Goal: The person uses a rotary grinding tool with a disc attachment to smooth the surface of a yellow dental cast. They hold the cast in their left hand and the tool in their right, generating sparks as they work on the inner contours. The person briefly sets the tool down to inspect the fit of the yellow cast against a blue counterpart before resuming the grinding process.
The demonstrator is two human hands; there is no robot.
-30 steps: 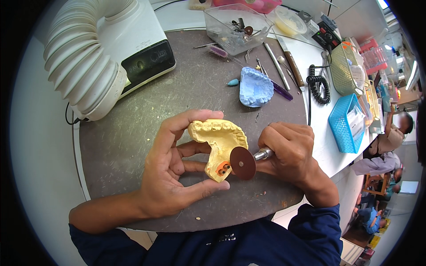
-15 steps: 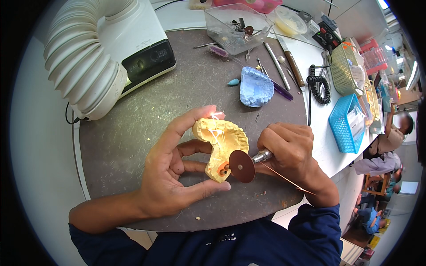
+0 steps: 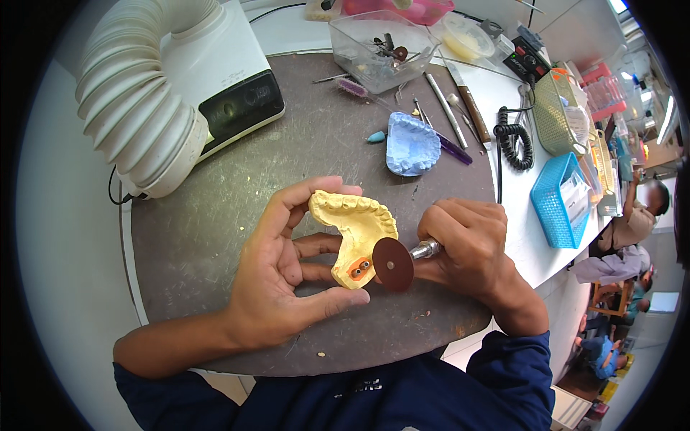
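My left hand (image 3: 284, 262) grips a yellow plaster dental model (image 3: 352, 215) between thumb and fingers, its arch of teeth facing up. Near the model's lower end, an orange patch (image 3: 359, 269) surrounds two small metal-rimmed holes. My right hand (image 3: 467, 241) is wrapped round a rotary handpiece (image 3: 427, 249), of which only the silver front end shows. A reddish-brown cutting disc (image 3: 393, 265) on its tip overlaps the model's right edge from this view; I cannot tell whether they touch. Beyond my hands, a blue dental model (image 3: 412, 146) lies on the dark work mat (image 3: 208, 237).
A white suction unit (image 3: 241, 108) with a ribbed hose (image 3: 136, 93) stands at left. At the back are a clear plastic box (image 3: 374, 61), a purple brush (image 3: 352, 87), a wooden-handled knife (image 3: 471, 104) and a coiled black cord (image 3: 514, 140). A blue basket (image 3: 557, 205) sits right.
Bright orange streaks over the model and by my right wrist are gone. The model has shifted slightly left, and its orange patch with holes shows more fully. Both hands keep their grip.
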